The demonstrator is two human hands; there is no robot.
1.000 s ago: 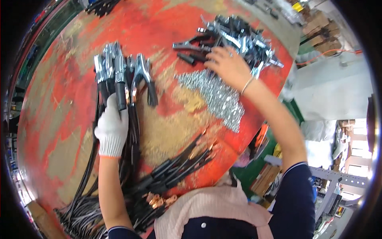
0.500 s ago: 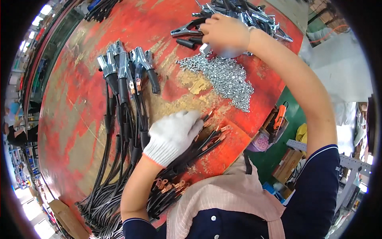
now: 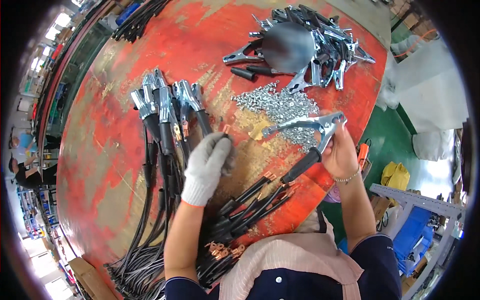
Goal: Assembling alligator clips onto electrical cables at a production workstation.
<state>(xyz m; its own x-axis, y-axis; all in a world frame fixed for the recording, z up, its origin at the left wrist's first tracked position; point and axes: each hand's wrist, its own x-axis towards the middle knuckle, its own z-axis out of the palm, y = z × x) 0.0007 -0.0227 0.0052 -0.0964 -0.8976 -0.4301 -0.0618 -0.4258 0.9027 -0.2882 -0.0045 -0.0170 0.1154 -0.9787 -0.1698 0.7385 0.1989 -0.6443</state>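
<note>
My left hand [image 3: 206,167], in a white knit glove, is closed around a black cable; its copper lug [image 3: 226,129] sticks out above the fingers. My bare right hand [image 3: 342,155] grips a silver spring clamp [image 3: 327,126] with a black sleeve on one handle, held over the table's right side. Below it lie several black cables [image 3: 257,210] with copper ends. To the left rests a bundle of clamps [image 3: 164,107] joined to black cables. Small metal nuts or screws [image 3: 280,102] are heaped beyond the held clamp.
Loose clamps [image 3: 327,37] are piled at the far right of the worn red table [image 3: 95,150], partly covered by a blurred round patch. Another cable bundle [image 3: 137,25] lies at the far left. A cardboard box [image 3: 90,277] sits by the near left edge, and a metal rack [image 3: 400,195] stands at right.
My right hand has come back from the clamp pile toward me, now with a clamp in it. The left hand has moved left and up, a cable lug now showing above its fingers.
</note>
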